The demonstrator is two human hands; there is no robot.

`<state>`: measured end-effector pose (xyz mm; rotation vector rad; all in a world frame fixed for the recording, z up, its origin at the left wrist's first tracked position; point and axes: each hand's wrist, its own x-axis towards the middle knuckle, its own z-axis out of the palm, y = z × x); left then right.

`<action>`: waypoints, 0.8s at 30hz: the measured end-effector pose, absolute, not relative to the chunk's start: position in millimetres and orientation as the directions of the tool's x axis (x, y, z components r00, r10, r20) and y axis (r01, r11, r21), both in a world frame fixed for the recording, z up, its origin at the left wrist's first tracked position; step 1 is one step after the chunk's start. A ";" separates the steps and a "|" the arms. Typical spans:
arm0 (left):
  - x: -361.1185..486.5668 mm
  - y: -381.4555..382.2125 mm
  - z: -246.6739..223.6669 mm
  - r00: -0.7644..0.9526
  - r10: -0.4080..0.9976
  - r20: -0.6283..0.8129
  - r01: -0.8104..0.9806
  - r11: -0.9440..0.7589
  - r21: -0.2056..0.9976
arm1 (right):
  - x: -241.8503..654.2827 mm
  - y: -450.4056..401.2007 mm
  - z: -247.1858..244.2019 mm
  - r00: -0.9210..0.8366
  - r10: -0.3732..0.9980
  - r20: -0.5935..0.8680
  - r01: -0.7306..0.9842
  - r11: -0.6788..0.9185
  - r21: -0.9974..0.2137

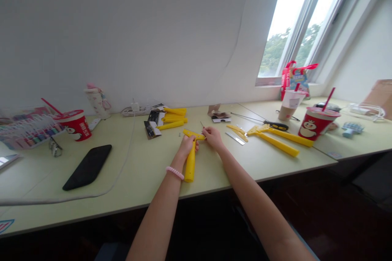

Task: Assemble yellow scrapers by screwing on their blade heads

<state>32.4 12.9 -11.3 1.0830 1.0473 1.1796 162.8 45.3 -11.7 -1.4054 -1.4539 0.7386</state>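
Note:
My left hand (pixel 186 145) is wrapped round a yellow scraper (pixel 190 163) just below its T-shaped head; the handle points toward the table's front edge. Beside the right end of that head, my right hand (pixel 212 138) is closed in a pinch. A thin rod (pixel 202 124) sticks up from its fingertips; its exact kind is too small to tell. To the right lie a flat metal blade (pixel 235 138), loose yellow head pieces (pixel 238 132) and more yellow scrapers (pixel 280 143). A long screwdriver with a black handle (pixel 277 126) rests behind them.
Several yellow handles (pixel 174 119) and black packaging (pixel 152 129) lie behind my left hand. Opened cardboard (pixel 221 117) is farther back. Red cups (pixel 80 125) stand on both sides. A black phone (pixel 88 167) and a white cable (pixel 127 157) lie at left.

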 end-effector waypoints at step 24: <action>33.5 9.9 -4.0 0.120 0.993 0.017 -0.194 0.007 0.981 | 168.5 30.8 4.9 -0.164 0.985 0.050 0.245 0.089 -0.965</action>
